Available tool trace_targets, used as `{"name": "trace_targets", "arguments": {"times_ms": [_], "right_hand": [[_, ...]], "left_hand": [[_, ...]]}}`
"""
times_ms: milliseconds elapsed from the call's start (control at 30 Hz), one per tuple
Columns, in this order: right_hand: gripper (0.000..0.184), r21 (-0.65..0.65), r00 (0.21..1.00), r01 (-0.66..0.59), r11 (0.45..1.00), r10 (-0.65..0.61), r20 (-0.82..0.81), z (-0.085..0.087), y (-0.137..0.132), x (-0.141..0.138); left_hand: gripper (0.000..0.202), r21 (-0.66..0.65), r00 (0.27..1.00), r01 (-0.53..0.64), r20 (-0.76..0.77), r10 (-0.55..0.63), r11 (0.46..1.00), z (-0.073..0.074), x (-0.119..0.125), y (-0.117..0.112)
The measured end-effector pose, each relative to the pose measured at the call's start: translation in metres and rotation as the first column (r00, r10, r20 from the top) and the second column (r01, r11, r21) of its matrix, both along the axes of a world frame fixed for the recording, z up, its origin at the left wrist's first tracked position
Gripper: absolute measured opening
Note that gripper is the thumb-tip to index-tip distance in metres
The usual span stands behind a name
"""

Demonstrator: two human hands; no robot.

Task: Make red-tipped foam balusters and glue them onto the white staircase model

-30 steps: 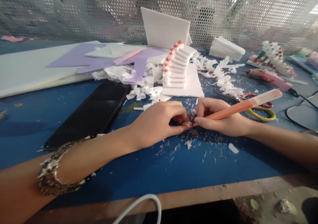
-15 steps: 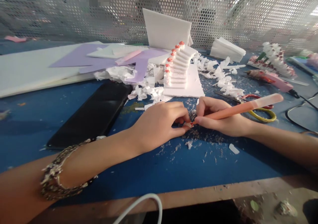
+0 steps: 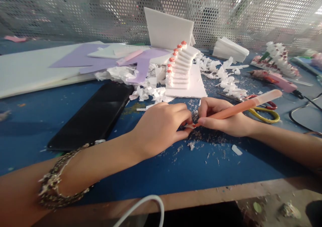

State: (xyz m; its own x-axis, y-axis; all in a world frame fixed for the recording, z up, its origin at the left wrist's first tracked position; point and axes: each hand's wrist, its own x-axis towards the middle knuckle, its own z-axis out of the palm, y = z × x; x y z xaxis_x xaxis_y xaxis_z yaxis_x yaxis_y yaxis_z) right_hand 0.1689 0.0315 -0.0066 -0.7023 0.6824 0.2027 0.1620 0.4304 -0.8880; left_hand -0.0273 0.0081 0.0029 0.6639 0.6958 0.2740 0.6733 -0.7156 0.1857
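Note:
Between the thumb and fingers of my left hand (image 3: 163, 128) is a small white piece with a red mark (image 3: 192, 126), held low over the table. My right hand (image 3: 222, 119) grips an orange marker pen (image 3: 236, 110) with a pale end. Its tip meets the small piece. Just behind my hands rises a curved stack of white foam strips (image 3: 179, 74) with red-tipped ends, standing on a white board (image 3: 198, 86). Fine crumbs and scraps (image 3: 192, 146) lie around my fingers.
A black phone (image 3: 92, 116) lies left. Scissors (image 3: 265, 114) and a pink glue gun (image 3: 278, 81) are right. Shredded white scraps (image 3: 151, 89), purple sheets (image 3: 77, 59) and white boards (image 3: 30, 69) lie behind. A perforated metal screen (image 3: 125, 15) borders the back.
The orange pen's rear end has dipped slightly and shifted left, with its tip still at the small piece. My left forearm has shifted a little; the rest looks the same.

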Motion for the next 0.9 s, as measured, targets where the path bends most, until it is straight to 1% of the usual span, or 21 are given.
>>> {"name": "trace_targets", "arguments": {"times_ms": [133, 233, 367, 500, 600, 667, 800, 900], "right_hand": [[0.023, 0.008, 1.000, -0.010, 1.000, 0.010, 0.004, 0.0006, -0.0003, -0.0010], [0.022, 0.022, 1.000, 0.006, 1.000, -0.006, -0.015, -0.0004, 0.0001, -0.0014], [0.023, 0.035, 1.000, -0.002, 0.999, 0.002, -0.005, -0.0012, 0.0007, -0.0008], [0.020, 0.064, 0.999, 0.052, 0.997, -0.052, 0.004, -0.0010, 0.0000, 0.0000], [0.020, 0.095, 0.998, 0.052, 0.994, -0.054, 0.015, -0.0010, -0.0008, -0.0003], [0.021, 0.118, 0.998, 0.053, 0.992, -0.057, 0.029, -0.0013, -0.0013, -0.0009], [0.021, 0.156, 0.993, 0.114, 0.981, -0.119, 0.025, -0.0018, -0.0019, -0.0018], [0.021, 0.161, 0.994, 0.100, 0.982, -0.105, 0.026, -0.0018, -0.0020, -0.0019]], "left_hand": [[0.013, 0.007, 1.000, 0.005, -0.006, -0.005, 1.000, -0.0007, 0.0003, 0.0017], [0.013, -0.012, 1.000, 0.022, -0.009, -0.022, 1.000, -0.0010, -0.0002, 0.0025], [0.011, -0.051, 0.999, 0.052, 0.005, -0.052, 0.997, -0.0017, -0.0020, 0.0032], [0.014, -0.114, 0.998, 0.045, 0.040, -0.041, 0.992, -0.0020, -0.0028, 0.0048], [0.015, -0.156, 0.997, 0.044, 0.066, -0.034, 0.987, -0.0016, -0.0025, 0.0059], [0.015, -0.167, 0.997, 0.041, 0.077, -0.028, 0.985, -0.0011, -0.0021, 0.0063], [0.013, -0.181, 0.995, 0.031, 0.097, -0.014, 0.983, -0.0006, -0.0018, 0.0064], [0.013, -0.185, 0.994, 0.036, 0.107, -0.016, 0.982, -0.0013, -0.0017, 0.0065]]}}
